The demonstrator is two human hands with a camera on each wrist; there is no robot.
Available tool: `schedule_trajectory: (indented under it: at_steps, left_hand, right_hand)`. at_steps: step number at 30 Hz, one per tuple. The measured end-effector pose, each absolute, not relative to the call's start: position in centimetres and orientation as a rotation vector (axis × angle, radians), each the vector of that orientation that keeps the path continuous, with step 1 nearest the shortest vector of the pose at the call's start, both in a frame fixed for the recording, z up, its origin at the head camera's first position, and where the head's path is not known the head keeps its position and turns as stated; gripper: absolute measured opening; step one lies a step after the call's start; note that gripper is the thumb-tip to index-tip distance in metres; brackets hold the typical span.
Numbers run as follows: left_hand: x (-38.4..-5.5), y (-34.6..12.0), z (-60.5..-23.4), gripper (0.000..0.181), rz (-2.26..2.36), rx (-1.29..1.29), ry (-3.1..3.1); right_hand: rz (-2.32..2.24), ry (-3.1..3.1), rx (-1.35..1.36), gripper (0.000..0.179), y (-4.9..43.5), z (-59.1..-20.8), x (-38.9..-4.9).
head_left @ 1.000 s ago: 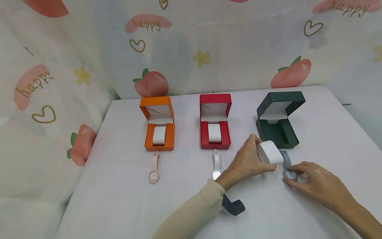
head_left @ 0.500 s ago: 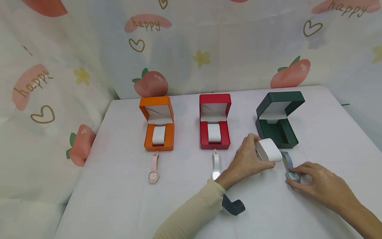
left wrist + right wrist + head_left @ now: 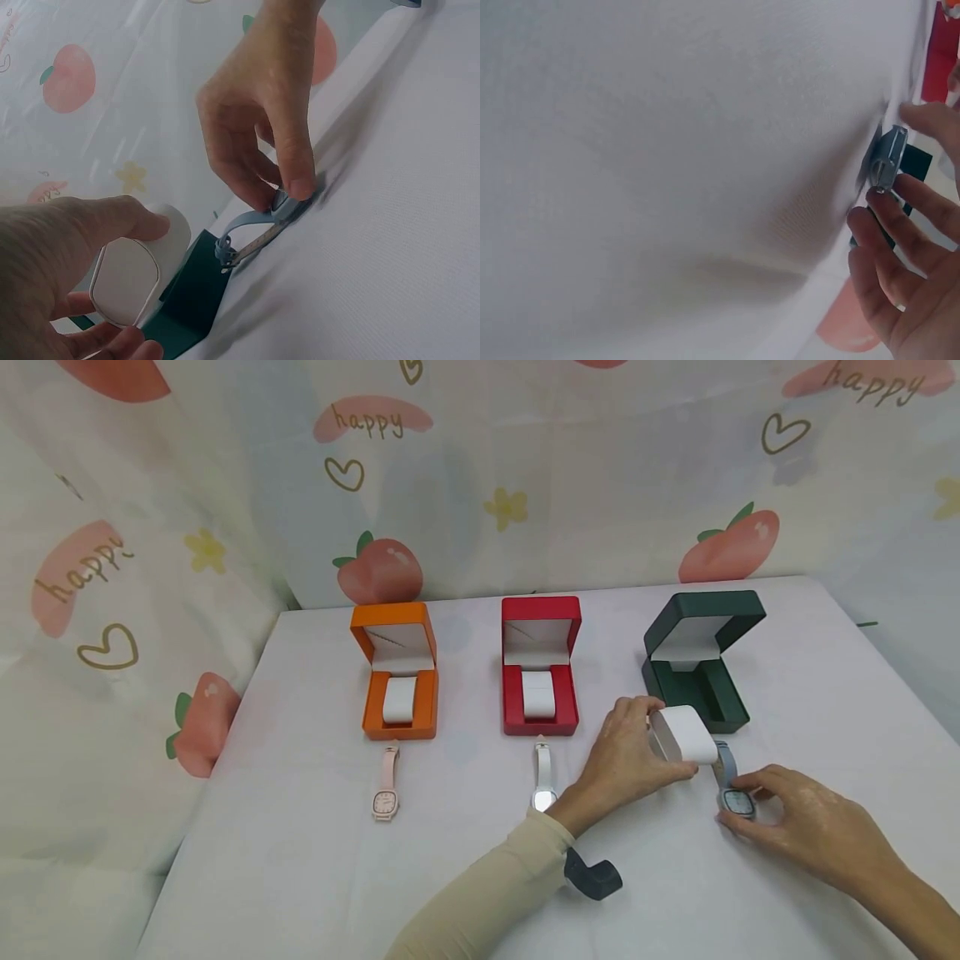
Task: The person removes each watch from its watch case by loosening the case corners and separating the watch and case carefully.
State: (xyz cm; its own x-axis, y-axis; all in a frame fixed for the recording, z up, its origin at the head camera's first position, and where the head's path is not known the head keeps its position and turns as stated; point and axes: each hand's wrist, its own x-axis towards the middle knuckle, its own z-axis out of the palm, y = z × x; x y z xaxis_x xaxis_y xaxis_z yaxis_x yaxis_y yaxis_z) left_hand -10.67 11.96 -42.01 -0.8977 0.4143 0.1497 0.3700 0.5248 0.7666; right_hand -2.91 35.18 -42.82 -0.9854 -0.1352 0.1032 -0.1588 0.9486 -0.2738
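My left hand (image 3: 626, 752) grips a white watch cushion (image 3: 686, 735) by its ends, thumb on the near end, in front of the green watch box (image 3: 708, 693). That box stands with its lid up and no cushion inside. My right hand (image 3: 813, 822) pinches a blue wristwatch (image 3: 738, 802) at its case between thumb and fingers. The watch's blue strap runs back toward the cushion, which overlaps its far end in the head view. In the left wrist view the strap (image 3: 247, 219) forms a loop, with its buckle end close to the green box (image 3: 187, 307).
An orange watch box (image 3: 401, 693) and a red watch box (image 3: 540, 693) stand with lids up, each holding a white cushion. A pink watch (image 3: 386, 802) and a white watch (image 3: 543, 768) lie before them. A dark curved piece (image 3: 596, 878) shows beside the left sleeve.
The right hand has shifted the blue watch slightly to the right. The left hand moved the cushion slightly left and away, then a little right again.
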Motion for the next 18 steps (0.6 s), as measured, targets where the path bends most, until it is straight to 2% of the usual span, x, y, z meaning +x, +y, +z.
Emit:
schedule_trajectory:
  at_steps: [9,18]
  left_hand:
    - [-11.0,12.2,-41.8,0.074,1.335,0.717,2.698]
    - [-11.3,13.1,-41.3,0.072,1.286,0.767,2.730]
  right_hand:
    - [0.436,-2.903,0.228,0.029,35.2,-41.3,-3.9]
    - [0.776,-2.884,0.258,0.053,34.6,-40.2,-5.9]
